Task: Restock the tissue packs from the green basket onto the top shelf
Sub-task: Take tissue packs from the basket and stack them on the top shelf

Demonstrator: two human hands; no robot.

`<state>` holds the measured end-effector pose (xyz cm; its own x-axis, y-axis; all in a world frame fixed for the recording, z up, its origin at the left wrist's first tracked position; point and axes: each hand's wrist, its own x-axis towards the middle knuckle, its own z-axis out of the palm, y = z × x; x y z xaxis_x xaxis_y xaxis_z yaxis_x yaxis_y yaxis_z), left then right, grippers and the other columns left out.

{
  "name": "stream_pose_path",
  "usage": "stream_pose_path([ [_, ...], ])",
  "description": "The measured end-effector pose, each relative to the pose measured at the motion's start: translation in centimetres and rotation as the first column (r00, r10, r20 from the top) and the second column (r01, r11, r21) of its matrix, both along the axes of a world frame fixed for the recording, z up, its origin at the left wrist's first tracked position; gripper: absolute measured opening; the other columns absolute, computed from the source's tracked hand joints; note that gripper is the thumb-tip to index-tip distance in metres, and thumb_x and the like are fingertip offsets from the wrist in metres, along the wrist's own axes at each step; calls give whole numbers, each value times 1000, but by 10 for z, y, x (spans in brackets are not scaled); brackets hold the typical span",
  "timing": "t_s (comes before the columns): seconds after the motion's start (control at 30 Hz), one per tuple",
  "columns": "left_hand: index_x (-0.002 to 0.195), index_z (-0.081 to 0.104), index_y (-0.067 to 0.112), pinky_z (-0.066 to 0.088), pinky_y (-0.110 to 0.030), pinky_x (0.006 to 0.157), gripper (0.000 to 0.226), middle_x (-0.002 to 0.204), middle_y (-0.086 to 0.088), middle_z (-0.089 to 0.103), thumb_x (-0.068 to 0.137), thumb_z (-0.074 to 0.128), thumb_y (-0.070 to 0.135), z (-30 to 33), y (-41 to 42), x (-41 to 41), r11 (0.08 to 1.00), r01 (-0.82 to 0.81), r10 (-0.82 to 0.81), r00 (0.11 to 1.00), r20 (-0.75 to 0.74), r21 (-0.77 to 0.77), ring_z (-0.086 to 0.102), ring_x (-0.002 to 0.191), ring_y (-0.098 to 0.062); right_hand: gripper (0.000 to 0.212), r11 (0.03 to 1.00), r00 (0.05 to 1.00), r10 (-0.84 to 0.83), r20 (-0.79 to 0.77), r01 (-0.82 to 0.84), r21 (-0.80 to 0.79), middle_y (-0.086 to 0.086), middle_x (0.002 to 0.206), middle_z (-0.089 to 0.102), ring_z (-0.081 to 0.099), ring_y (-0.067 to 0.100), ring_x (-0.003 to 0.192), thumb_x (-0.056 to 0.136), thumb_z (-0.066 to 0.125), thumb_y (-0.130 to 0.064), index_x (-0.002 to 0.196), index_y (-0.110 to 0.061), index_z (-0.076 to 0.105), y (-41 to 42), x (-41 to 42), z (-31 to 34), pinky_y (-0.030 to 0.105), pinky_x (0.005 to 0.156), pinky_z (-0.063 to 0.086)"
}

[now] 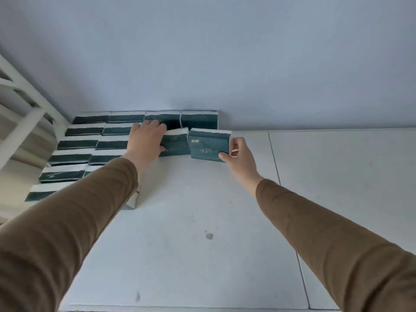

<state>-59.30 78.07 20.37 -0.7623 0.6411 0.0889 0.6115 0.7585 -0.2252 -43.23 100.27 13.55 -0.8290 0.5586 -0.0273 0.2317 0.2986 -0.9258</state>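
a: status on the shelf?

b: both hands up on the top shelf (pixel 202 221). left hand (pixel 146 140) grips a dark green tissue pack (pixel 175 144), fingers over its top, thumb on the near face. looks like it's being seated in front of the back row (pixel 198 120) at the wall.

a: right side?

b: right hand (pixel 238 154) pinches a second pack (pixel 208 146) at its right end, thumb on the front lower corner, fingers round the side. pack sits upright, just beside the left one, small gap between. my read: end grip leaves the left face free so it can slide flush against its neighbour.

a: existing stock?

b: two columns of placed packs (pixel 74 158) run along the left side toward the near edge, all the same way round. new ones start a third column from the wall outward, so reach stays clear.

a: green basket?

b: not in view. can't tell what's left in it.

a: risk?

b: soft packs, could tip if let go before they touch.
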Motion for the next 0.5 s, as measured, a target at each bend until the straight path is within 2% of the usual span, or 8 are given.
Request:
stream_pose_path([
  [0.13,118,53,17,41,-40,92,50,109,-2,61,77,79,32,-5,-4,-36,997,48,-51,997,-55,-53,53,105,-27,39,998,998,-51,21,50,41,1,106,61,60,20,91,87,73,-23,114,-24,45,-9,-31,-8,22,69,45],
  [0.23,122,45,13,42,-41,91,62,104,-7,63,74,81,27,-7,-7,-46,998,60,-61,998,-28,-19,56,102,-30,37,992,992,-114,46,110,68,2,106,62,61,21,92,88,72,-20,113,-24,45,-16,-47,-13,29,76,49],
  [0.4,122,48,13,44,-41,90,57,112,-9,56,77,77,30,-6,-12,-50,995,82,-82,997,-6,-49,54,103,-29,36,977,976,-214,50,214,11,3,112,59,64,22,97,84,73,-17,112,-18,49,-35,-74,-16,33,84,54],
  [0.5,117,50,10,45,-40,83,58,112,-9,50,73,79,35,-3,-12,-44,995,91,-92,995,-28,-27,51,100,-28,53,971,970,-224,92,230,-62,7,125,51,65,21,95,84,72,-18,133,-15,50,-33,-72,-14,29,78,52],
])
